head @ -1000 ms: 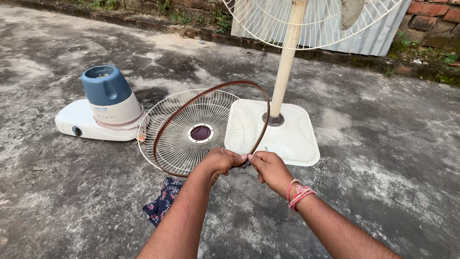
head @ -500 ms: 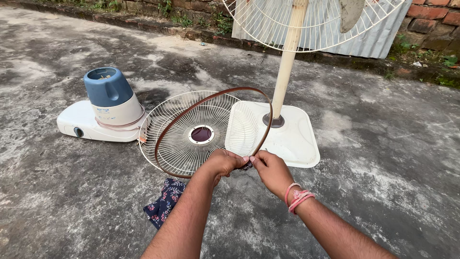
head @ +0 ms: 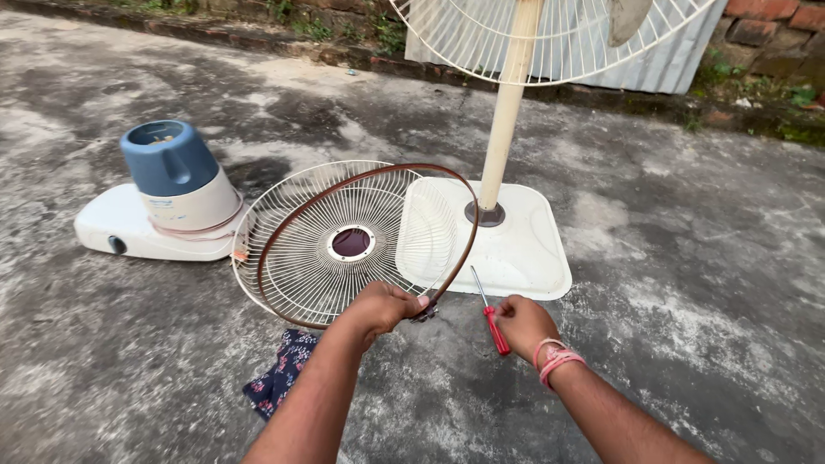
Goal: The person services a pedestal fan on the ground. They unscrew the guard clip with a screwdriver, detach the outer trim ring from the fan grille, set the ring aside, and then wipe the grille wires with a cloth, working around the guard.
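Note:
My left hand (head: pixel 385 307) grips the near end of a thin brown ring band (head: pixel 284 225), which is lifted above a white wire fan guard (head: pixel 296 258) lying on the concrete. My right hand (head: pixel 522 323) is closed around a red-handled screwdriver (head: pixel 491 316), its metal shaft pointing away toward the fan base. The two hands are a little apart. The guard's dark round centre cap (head: pixel 351 242) shows through the band.
A standing fan's white square base (head: pixel 524 249) and pole (head: pixel 509 103) rise just beyond the hands, with its rear guard (head: pixel 533 39) overhead. A white-and-blue mixer base (head: pixel 168 198) sits left. A dark patterned cloth (head: pixel 282 371) lies near my left forearm.
My right hand has drawn away from the band's joint to the right, and the red screwdriver now shows in it. My left hand still holds the band.

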`<state>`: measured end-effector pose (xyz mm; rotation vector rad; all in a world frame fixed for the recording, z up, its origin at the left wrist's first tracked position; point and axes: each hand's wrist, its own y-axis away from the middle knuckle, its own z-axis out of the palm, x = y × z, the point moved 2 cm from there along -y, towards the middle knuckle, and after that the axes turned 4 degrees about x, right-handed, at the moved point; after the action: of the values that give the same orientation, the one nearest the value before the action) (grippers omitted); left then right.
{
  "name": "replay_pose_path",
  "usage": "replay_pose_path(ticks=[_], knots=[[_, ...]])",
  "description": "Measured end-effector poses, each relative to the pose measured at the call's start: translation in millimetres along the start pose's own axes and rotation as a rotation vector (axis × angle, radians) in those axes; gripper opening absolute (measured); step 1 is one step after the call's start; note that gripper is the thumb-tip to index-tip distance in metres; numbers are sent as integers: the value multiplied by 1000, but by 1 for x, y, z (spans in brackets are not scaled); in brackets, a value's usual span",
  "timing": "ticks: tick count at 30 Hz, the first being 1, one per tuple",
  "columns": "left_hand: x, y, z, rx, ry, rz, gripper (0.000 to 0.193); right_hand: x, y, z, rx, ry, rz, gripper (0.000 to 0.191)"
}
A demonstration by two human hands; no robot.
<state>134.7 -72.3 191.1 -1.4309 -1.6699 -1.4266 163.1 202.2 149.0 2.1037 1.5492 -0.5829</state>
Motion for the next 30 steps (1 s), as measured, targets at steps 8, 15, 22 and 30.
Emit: replay_pose_path(ticks=[8, 15, 22, 30], knots=[[-5, 25, -11, -64, -1, 12, 30, 24, 12, 19, -143, 174, 8, 36], [13, 69, -17, -62, -119, -99, 30, 4, 40, 19, -124, 266, 12, 49], [10, 75, -19, -71, -177, -131, 32, -4, 36, 8, -212, -51, 313, 35], [-15, 41, -17, -70, -195, -100, 34, -51, 55, -65, 205, 239, -120, 37]])
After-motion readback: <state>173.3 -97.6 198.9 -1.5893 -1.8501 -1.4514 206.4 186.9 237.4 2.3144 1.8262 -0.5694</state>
